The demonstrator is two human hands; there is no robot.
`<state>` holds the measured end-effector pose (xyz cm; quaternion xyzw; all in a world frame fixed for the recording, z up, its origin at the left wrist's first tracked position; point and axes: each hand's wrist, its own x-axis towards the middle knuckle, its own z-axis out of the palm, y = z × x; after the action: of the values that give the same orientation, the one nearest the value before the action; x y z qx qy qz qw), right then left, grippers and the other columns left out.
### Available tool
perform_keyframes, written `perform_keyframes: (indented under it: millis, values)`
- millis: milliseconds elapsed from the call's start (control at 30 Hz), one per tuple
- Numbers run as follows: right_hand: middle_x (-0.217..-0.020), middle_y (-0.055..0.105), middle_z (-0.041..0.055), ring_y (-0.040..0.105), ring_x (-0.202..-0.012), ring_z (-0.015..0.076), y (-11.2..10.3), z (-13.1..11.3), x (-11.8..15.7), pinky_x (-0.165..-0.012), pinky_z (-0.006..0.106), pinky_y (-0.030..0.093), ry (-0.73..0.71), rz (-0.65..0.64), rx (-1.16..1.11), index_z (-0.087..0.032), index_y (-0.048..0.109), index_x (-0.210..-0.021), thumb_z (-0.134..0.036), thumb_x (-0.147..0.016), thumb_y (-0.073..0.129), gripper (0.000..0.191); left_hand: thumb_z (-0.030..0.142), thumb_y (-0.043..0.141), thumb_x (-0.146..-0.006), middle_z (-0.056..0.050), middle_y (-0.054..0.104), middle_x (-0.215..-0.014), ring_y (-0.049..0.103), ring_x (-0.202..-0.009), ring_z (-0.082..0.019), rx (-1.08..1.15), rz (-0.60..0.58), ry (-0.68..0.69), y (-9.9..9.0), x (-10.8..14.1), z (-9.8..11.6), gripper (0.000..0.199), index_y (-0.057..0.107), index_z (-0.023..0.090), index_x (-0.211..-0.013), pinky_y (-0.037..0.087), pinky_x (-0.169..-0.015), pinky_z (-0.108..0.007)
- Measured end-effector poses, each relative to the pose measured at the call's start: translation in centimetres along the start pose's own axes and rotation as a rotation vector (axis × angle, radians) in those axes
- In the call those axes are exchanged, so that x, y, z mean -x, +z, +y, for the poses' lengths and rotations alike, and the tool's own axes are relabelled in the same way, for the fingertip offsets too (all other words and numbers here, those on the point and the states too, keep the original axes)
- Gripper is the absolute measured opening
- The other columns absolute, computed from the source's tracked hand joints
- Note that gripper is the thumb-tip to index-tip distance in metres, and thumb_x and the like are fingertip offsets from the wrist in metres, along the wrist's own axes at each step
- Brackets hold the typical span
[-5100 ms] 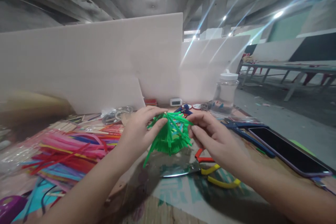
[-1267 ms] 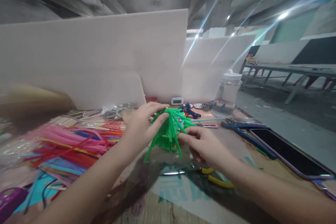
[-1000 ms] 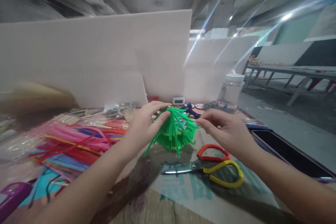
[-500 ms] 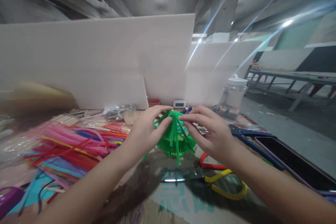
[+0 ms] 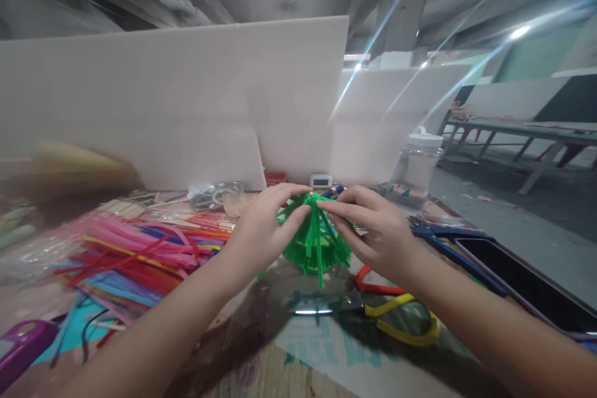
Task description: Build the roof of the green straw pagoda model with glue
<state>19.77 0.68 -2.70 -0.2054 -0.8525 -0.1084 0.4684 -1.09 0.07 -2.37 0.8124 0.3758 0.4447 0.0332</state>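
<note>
Between my hands stands a green cone-shaped piece made of fuzzy pipe cleaners (image 5: 319, 249), with strips fanning down from a narrow top. My left hand (image 5: 268, 221) is closed on its upper left side, forefinger at the tip and thumb lower on the strips. On the other side, my right hand (image 5: 380, 227) pinches a green strip just below the tip. The lower fingers of that hand are curled beside the cone. In front of the piece lie scissors (image 5: 410, 336) with dark blades and a yellow handle; a red handle part (image 5: 377, 289) shows behind.
A heap of coloured pipe cleaners (image 5: 135, 249) spreads at left, near a purple-handled tool (image 5: 28, 348). To the right are a phone (image 5: 517, 280) and a clear bottle (image 5: 417, 168). A small digital display (image 5: 321, 181) stands behind the cone, before white boards (image 5: 186, 87).
The view has shifted slightly, so most things sit a little further right and higher. Both hands keep nearly the same hold at the top of the green cone.
</note>
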Motion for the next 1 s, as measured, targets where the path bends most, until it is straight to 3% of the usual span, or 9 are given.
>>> perform_keyframes:
  millis: [233, 433, 567, 667, 800, 1000]
  values:
    - [-0.082, 0.064, 0.0115, 0.057, -0.072, 0.0184, 0.2, -0.1, 0.0, -0.06, 0.033, 0.047, -0.053, -0.027, 0.067, -0.007, 0.071, -0.111, -0.011, -0.093, 0.053, 0.026, 0.027, 0.055, -0.095, -0.006, 0.069, -0.113, 0.063, -0.104, -0.02, -0.009, 0.01, 0.014, -0.1, 0.1, 0.2, 0.023, 0.062, 0.018, -0.114, 0.049, -0.095, -0.037]
    - [-0.086, 0.066, 0.0108, 0.058, -0.073, 0.0182, 0.4, 0.1, 0.2, -0.061, 0.033, 0.047, -0.043, -0.061, 0.097, -0.012, 0.068, -0.116, -0.014, -0.095, 0.051, 0.028, 0.025, 0.055, -0.094, -0.006, 0.07, -0.11, 0.063, -0.102, -0.02, -0.002, 0.003, -0.002, -0.1, -0.1, 0.2, 0.022, 0.063, 0.018, -0.113, 0.05, -0.092, -0.037]
    - [-0.083, 0.067, 0.0067, 0.059, -0.073, 0.0165, -0.2, -0.2, 0.4, -0.065, 0.032, 0.048, -0.066, 0.046, 0.028, -0.016, 0.065, -0.109, -0.011, -0.093, 0.052, 0.022, 0.029, 0.056, -0.094, -0.006, 0.069, -0.11, 0.064, -0.101, -0.02, 0.044, 0.004, -0.069, -0.2, -0.1, -0.3, 0.024, 0.064, 0.019, -0.114, 0.05, -0.092, -0.037]
    - [-0.076, 0.064, 0.0016, 0.055, -0.065, 0.0126, -0.9, -0.5, 0.0, -0.062, 0.028, 0.046, 0.08, 0.11, -0.041, -0.019, 0.062, -0.093, -0.015, -0.091, 0.056, 0.007, 0.032, 0.055, -0.094, -0.006, 0.069, -0.11, 0.064, -0.097, -0.019, 0.088, -0.001, -0.11, -0.3, -0.2, -0.8, 0.026, 0.064, 0.019, -0.116, 0.051, -0.088, -0.035]
    - [-0.072, 0.059, 0.0008, 0.054, -0.067, 0.0136, -1.3, -0.2, -0.6, -0.062, 0.028, 0.044, 0.159, -0.007, -0.058, -0.019, 0.059, -0.08, -0.023, -0.091, 0.06, 0.012, 0.035, 0.057, -0.093, -0.005, 0.069, -0.11, 0.064, -0.095, -0.019, 0.116, -0.014, -0.12, -0.3, -0.1, -0.7, 0.028, 0.063, 0.021, -0.116, 0.052, -0.086, -0.035]
    - [-0.088, 0.063, 0.007, 0.058, -0.081, 0.0175, -1.1, 0.6, -0.5, -0.07, 0.031, 0.048, -0.07, -0.197, -0.027, -0.019, 0.07, -0.091, -0.02, -0.092, 0.058, 0.012, 0.028, 0.059, -0.092, -0.005, 0.068, -0.116, 0.063, -0.101, -0.019, 0.034, -0.031, -0.05, -0.3, -0.1, -0.2, 0.028, 0.061, 0.021, -0.118, 0.05, -0.093, -0.038]
